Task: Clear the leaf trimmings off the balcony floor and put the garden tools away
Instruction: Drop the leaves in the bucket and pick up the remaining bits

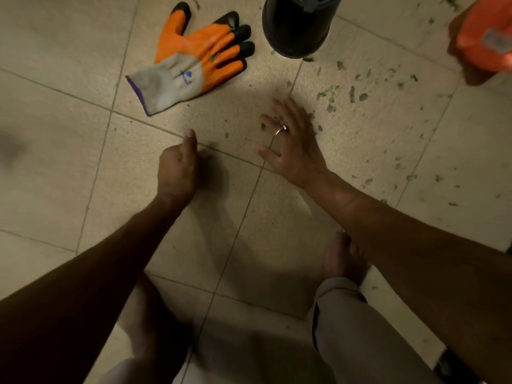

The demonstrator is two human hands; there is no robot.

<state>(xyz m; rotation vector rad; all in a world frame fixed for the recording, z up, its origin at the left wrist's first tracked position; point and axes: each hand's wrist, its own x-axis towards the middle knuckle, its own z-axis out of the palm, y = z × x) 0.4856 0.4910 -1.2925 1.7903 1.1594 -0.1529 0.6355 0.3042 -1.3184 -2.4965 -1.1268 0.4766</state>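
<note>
Small green leaf trimmings [357,94] lie scattered over the beige tiled floor [69,65], mostly at the right. My right hand [291,142] is spread flat, palm down, fingers straight, at the left edge of the scatter; a ring shows on one finger. My left hand [178,164] hovers to its left with fingers curled under and thumb stretched forward; whether it holds anything is hidden. An orange and grey garden glove [194,62] lies flat on the floor beyond both hands.
A black round pot [296,26] stands at the top centre. An orange object [487,37], blurred, sits at the top right edge. My bare feet and grey trouser legs [346,314] are at the bottom.
</note>
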